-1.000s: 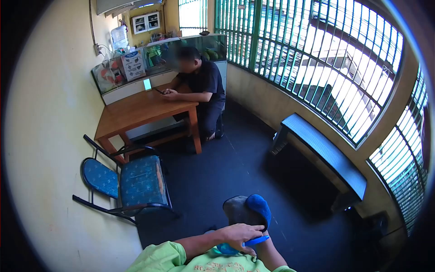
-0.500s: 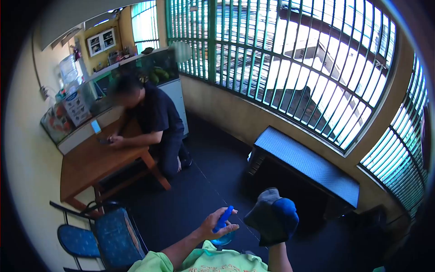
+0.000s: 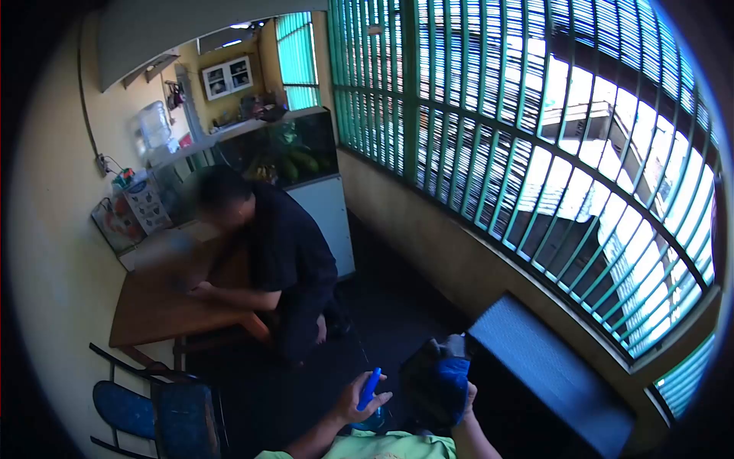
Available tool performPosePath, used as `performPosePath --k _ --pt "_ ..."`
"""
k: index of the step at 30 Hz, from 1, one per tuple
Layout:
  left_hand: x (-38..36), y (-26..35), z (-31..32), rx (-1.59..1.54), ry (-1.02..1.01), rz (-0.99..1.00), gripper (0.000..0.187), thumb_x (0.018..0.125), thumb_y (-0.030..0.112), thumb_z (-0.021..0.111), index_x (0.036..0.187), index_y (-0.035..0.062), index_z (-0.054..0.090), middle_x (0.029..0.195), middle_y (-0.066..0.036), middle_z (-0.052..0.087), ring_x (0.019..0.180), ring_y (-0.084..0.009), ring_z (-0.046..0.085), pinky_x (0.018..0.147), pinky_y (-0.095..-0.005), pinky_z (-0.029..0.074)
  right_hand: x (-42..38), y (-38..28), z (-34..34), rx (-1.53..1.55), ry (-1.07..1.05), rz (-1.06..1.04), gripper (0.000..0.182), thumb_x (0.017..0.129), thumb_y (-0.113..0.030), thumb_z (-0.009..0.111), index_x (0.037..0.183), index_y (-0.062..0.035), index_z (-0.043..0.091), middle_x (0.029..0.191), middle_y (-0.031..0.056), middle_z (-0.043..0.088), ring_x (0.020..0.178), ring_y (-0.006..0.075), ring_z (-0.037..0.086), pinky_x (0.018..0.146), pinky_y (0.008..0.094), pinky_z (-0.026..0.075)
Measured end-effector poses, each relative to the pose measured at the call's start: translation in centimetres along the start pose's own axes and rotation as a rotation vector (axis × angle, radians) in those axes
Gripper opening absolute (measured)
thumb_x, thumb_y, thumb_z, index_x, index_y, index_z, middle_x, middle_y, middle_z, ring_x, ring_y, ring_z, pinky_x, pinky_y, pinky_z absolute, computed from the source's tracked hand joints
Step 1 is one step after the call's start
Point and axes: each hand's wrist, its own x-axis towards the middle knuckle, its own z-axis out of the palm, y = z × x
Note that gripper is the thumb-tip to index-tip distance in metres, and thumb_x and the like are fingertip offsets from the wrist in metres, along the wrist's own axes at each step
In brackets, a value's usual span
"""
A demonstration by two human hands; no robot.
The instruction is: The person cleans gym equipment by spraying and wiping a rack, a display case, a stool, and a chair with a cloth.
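My left hand (image 3: pixel 353 403) is closed around a blue spray bottle (image 3: pixel 369 392), its blue nozzle pointing up and its pale body below the fingers. My right hand (image 3: pixel 465 398) grips a bunched grey and blue cloth (image 3: pixel 441 385), which hides most of that hand. Both hands are low in the frame, close together, above the dark floor and just left of a dark bench (image 3: pixel 552 372). Green sleeves show at the bottom edge.
Another person in dark clothes (image 3: pixel 287 256) leans over a wooden table (image 3: pixel 164 302) at the left. A blue padded chair (image 3: pixel 157 413) stands against the wall. Green window bars (image 3: pixel 520 130) curve along the right. A glass tank on a white cabinet (image 3: pixel 302 172) stands behind.
The view has swung up and to the right. My left hand came off the cloth and raised the spray bottle upright. The cloth has shifted right, towards the bench.
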Motion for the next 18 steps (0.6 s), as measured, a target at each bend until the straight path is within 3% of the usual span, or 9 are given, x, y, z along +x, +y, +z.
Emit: performPosePath --k 3,4,6,7,10,16,18 --pt "4.3 1.5 -0.1 0.009 0.105 -0.141 0.048 0.078 0.03 0.079 0.113 0.0039 0.059 0.089 -0.005 0.062 0.069 -0.0113 0.059 0.067 -0.0271 0.049 7.6 -4.6 5.1 0.136 -0.116 0.074 0.042 0.08 -0.037 0.063 0.105 -0.0031 0.063 0.101 0.0102 0.067 0.094 0.0247 0.064 0.09 0.0424 0.051" --pt "5.8 1.4 0.1 -0.023 0.158 -0.123 0.046 0.078 0.028 0.079 0.113 0.004 0.059 0.087 -0.005 0.062 0.068 -0.0106 0.059 0.066 -0.0264 0.049 10.2 -6.0 6.7 -0.45 -0.014 -0.125 0.034 0.083 -0.031 0.06 0.102 -0.0032 0.063 0.097 0.0093 0.067 0.09 0.0238 0.064 0.089 0.0399 0.051" --pt "7.8 -0.2 0.9 -0.07 0.233 -0.113 0.045 0.079 0.027 0.079 0.112 0.0041 0.059 0.086 -0.005 0.062 0.066 -0.0098 0.058 0.064 -0.0257 0.048 14.0 -9.2 13.5 -1.054 0.059 -0.316 0.027 0.087 -0.026 0.057 0.099 -0.0032 0.063 0.094 0.0083 0.067 0.086 0.0228 0.064 0.088 0.0373 0.051" --pt "8.9 -2.1 1.1 -0.081 0.25 -0.132 0.044 0.079 0.026 0.079 0.112 0.004 0.059 0.087 -0.005 0.062 0.065 -0.0098 0.057 0.063 -0.0254 0.048 15.9 -9.3 14.2 -1.148 0.078 -0.402 0.027 0.088 -0.026 0.056 0.101 -0.0033 0.063 0.095 0.0085 0.067 0.087 0.0229 0.064 0.088 0.0374 0.051" --pt "12.8 -4.9 1.6 -0.073 0.265 -0.129 0.044 0.079 0.026 0.08 0.111 0.0038 0.06 0.088 -0.005 0.062 0.063 -0.0096 0.057 0.063 -0.0251 0.049 20.7 -7.1 10.7 -1.069 0.014 -0.416 0.029 0.091 -0.027 0.053 0.105 -0.0033 0.062 0.1 0.0093 0.067 0.091 0.0232 0.064 0.088 0.0376 0.052" --pt "24.6 -8.6 -0.6 0.034 0.278 -0.063 0.046 0.079 0.03 0.08 0.111 0.0029 0.059 0.089 -0.005 0.062 0.065 -0.0099 0.058 0.064 -0.0262 0.049 30.3 -5.0 -1.0 -0.788 -0.053 0.018 0.033 0.097 -0.028 0.048 0.115 -0.0035 0.061 0.109 0.0107 0.066 0.098 0.0238 0.064 0.089 0.0381 0.052" --pt "29.1 -7.7 -1.7 0.046 0.205 -0.165 0.051 0.079 0.032 0.079 0.114 0.0023 0.057 0.095 -0.007 0.063 0.069 -0.0121 0.061 0.067 -0.0276 0.05 34.3 -7.0 -1.7 -0.296 0.143 0.168 0.037 0.098 -0.033 0.046 0.116 -0.0046 0.061 0.11 0.012 0.066 0.1 0.0249 0.063 0.091 0.04 0.051"
